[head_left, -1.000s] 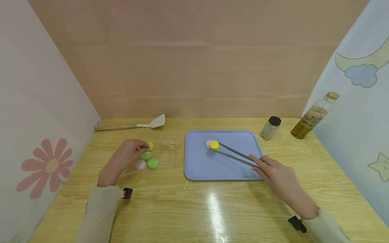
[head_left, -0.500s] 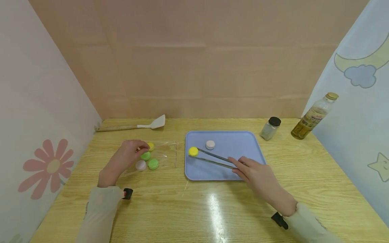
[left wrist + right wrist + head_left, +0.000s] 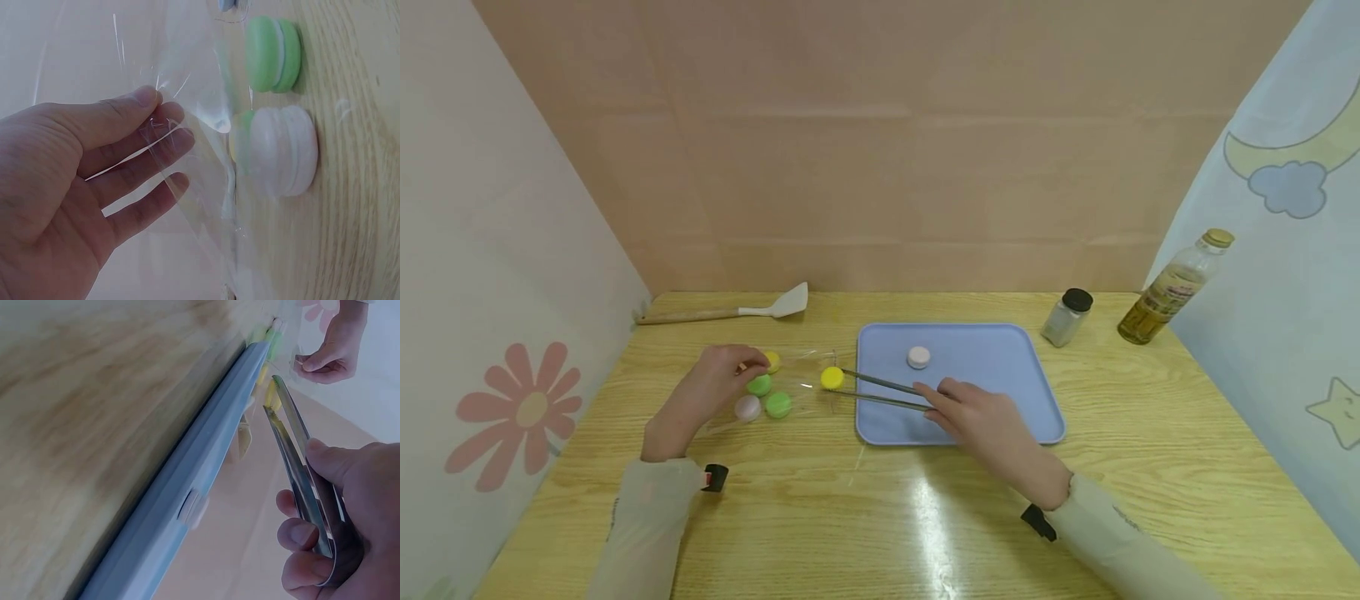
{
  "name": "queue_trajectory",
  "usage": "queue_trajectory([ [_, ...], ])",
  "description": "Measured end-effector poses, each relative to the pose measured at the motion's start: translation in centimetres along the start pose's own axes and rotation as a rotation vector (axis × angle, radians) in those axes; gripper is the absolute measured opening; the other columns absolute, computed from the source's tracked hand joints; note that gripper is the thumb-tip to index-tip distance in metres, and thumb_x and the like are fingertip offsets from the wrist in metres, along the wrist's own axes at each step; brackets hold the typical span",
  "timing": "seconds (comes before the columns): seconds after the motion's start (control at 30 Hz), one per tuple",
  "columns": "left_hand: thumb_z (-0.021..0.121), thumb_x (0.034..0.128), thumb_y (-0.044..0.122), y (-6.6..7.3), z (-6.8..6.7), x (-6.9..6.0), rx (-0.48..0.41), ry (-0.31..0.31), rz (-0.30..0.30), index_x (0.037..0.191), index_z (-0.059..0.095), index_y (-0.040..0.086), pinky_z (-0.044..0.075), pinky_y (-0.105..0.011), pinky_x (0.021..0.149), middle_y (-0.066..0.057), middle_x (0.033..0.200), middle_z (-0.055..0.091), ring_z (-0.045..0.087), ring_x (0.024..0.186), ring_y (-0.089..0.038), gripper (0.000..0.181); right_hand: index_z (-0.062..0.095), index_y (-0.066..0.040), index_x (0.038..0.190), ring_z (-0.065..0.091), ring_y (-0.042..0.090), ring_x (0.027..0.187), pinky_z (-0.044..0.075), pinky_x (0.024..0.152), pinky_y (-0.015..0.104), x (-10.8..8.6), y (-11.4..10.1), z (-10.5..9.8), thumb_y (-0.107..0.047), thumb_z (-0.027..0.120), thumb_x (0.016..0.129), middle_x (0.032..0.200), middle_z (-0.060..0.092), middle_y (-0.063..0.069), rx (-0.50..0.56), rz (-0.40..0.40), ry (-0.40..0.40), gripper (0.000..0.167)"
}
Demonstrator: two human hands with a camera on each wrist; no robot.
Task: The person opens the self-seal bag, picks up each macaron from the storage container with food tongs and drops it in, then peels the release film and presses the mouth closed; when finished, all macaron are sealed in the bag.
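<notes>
1. Held in the right hand [image 3: 988, 425], with the grip wrapped snugly round: metal tongs [image 3: 880, 382] — long axis running nearly sideways, tips to the left, bend tucked into the palm.
2. Pinched between the parted tips: a yellow macaron [image 3: 832, 378], at the right end of a clear bag [image 3: 808, 400]; cannot tell whether inside or above.
3. In the left hand [image 3: 703, 400], a fine grip of thumb on fingertip, closed on film of the bag, with the last fingers loosely apart. Bag lengthwise from left to right.
4. Counted just beside the left hand, seen through or beside the film: one other yellow macaron [image 3: 772, 362], two green macarons [image 3: 778, 405], one pink macaron [image 3: 747, 408].
5. On one blue tray [image 3: 985, 358]: one pale macaron [image 3: 918, 357] — six macarons altogether.
6. Also on the table [image 3: 820, 517]: one spatula [image 3: 772, 310], blade to the right; one black-lidded jar [image 3: 1067, 318]; one gold-capped bottle [image 3: 1167, 292].
7. On the bottle, a label with print too small to read.
</notes>
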State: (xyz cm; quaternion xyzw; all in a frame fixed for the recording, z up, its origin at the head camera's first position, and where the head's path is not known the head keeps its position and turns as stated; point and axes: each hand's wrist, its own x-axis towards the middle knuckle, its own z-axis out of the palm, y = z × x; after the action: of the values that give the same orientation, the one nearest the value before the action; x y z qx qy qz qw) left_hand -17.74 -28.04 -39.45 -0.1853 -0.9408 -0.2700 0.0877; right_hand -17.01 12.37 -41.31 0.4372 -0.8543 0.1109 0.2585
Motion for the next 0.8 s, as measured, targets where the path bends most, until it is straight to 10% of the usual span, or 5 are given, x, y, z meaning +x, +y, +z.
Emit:
queue_trajectory([
  [0.8, 0.070, 0.0946, 0.003, 0.2, -0.2, 0.1, -0.002, -0.010, 0.013, 0.100, 0.076, -0.001, 0.056, -0.044, 0.074, -0.008, 0.096, 0.074, 0.067, 0.081, -0.021, 0.009, 0.071, -0.019, 0.129, 0.043, 0.004, 0.061, 0.033, 0.044, 0.019, 4.8, -1.5, 3.5, -0.025, 0.073, 0.097, 0.086, 0.054, -0.006, 0.006, -0.036, -0.075, 0.033],
])
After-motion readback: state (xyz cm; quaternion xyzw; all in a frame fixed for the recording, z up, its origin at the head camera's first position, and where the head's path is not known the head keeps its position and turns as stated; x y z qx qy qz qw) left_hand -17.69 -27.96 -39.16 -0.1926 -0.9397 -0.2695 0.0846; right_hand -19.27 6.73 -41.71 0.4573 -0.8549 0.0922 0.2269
